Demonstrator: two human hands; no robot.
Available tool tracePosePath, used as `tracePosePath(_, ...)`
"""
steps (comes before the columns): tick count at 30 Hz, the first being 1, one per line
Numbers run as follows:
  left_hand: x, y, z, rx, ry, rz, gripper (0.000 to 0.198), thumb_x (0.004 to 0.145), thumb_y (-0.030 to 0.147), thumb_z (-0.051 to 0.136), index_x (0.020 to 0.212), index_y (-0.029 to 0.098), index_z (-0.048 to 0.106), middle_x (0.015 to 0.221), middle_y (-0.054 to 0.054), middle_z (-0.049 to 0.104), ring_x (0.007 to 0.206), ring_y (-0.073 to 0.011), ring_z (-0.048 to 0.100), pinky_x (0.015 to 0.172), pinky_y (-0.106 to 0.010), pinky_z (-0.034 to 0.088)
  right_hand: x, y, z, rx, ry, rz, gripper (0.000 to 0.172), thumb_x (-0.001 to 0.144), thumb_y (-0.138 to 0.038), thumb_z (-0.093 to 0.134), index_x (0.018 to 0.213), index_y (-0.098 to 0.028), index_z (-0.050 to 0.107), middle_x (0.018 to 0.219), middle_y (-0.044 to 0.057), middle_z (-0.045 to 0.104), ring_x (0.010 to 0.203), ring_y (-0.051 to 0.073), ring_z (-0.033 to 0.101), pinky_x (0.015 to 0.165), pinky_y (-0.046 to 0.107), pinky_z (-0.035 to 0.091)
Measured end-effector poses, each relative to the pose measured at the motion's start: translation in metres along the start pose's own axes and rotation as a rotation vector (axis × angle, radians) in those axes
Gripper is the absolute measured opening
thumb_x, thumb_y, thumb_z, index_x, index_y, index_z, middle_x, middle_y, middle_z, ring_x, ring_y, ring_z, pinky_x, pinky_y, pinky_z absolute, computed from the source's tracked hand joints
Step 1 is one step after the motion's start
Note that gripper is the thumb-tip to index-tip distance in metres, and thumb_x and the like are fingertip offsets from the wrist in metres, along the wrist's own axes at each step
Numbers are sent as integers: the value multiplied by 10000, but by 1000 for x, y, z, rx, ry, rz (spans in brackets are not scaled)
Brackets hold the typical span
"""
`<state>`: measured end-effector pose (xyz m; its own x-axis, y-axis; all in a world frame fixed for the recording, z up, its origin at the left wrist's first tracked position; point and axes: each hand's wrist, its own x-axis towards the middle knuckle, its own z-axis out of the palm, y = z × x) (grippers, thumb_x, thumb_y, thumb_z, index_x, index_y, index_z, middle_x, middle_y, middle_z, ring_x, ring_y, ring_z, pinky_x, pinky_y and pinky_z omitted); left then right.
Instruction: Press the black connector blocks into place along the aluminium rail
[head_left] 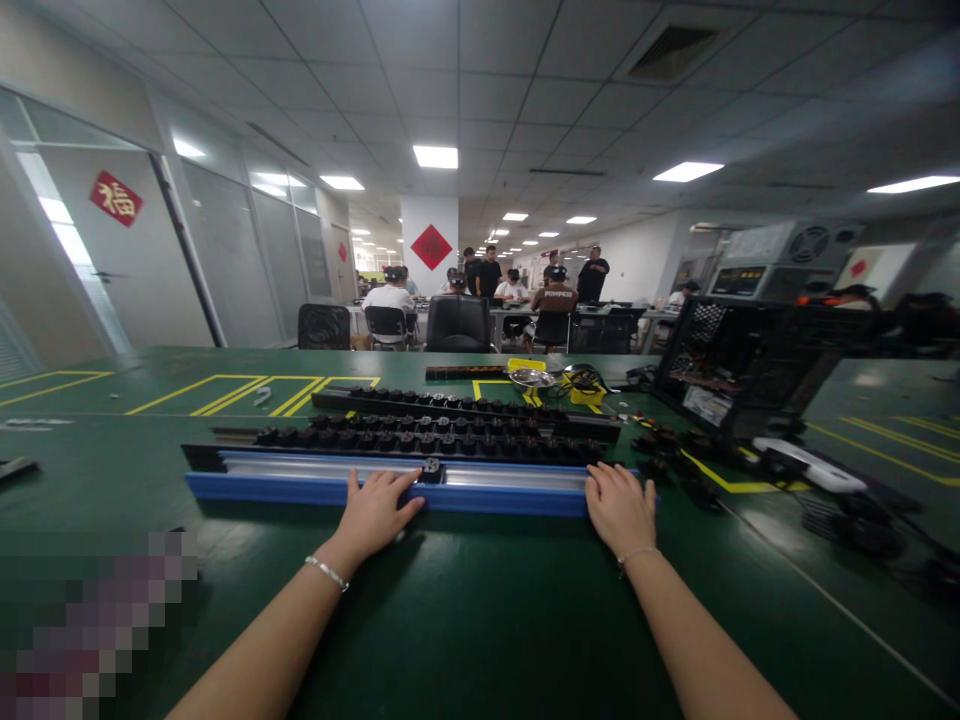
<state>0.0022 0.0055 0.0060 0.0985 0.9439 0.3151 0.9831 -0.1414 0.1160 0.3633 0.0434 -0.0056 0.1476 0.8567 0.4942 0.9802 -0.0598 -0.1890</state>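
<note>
Green worktop (pixel 480 620): long blue-and-silver metal rail (pixel 502 498). Left hand (pixel 375 510), grip spread, on rail beside squarish black block (pixel 431 470); right hand (pixel 622 508) near rail's right end, pinch unclear. Apparent step: steadying rail; next calls for even hold.

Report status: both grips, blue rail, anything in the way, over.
Left grip on blue rail, beside small black piece. Right grip near rail's right end. Rail sideways across green table. Rows of black parts close behind it.

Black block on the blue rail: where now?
In the head view, the black block sits near the middle of the blue rail, just right of the left hand.
</note>
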Motion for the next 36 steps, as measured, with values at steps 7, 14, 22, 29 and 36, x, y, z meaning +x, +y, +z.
tracePosePath(7,-1,11,1,-29,3,-10,486,834,514,396,1263,297,466,1162,-73,604,1141,-281,471,1000,-680,21,-4,-22,-6,59,-133,-121,453,893,-360,252,1216,-233,543,1310,38,509,1238,215,384,1052,523,158)
tracePosePath(14,-1,19,5,-41,16,21,511,829,478,420,1270,222,452,1237,-95,566,1177,-264,456,1051,-615,44,-12,-45,-9,49,-190,-230,453,901,-381,242,1217,-268,547,1361,35,454,1271,212,342,1051,483,171)
tracePosePath(22,0,24,3,-34,3,26,485,830,484,412,1276,297,450,1149,-71,606,1124,-275,483,1005,-675,25,-16,-57,-10,16,-249,-259,473,894,-457,241,1250,-308,516,1405,59,388,1301,247,282,1039,489,156)
tracePosePath(29,2,40,6,-37,17,68,496,830,460,424,1285,264,437,1229,-80,566,1165,-269,459,1047,-623,52,-21,-70,-9,3,-307,-309,523,861,-517,311,1305,-278,453,1451,124,293,1334,283,212,1037,497,126)
tracePosePath(36,2,54,8,-20,14,90,508,822,456,434,1295,273,419,1227,-82,565,1173,-280,448,1038,-638,37,-22,-74,-8,-6,-303,-330,558,849,-518,335,1329,-246,421,1458,138,272,1338,283,203,1030,479,148)
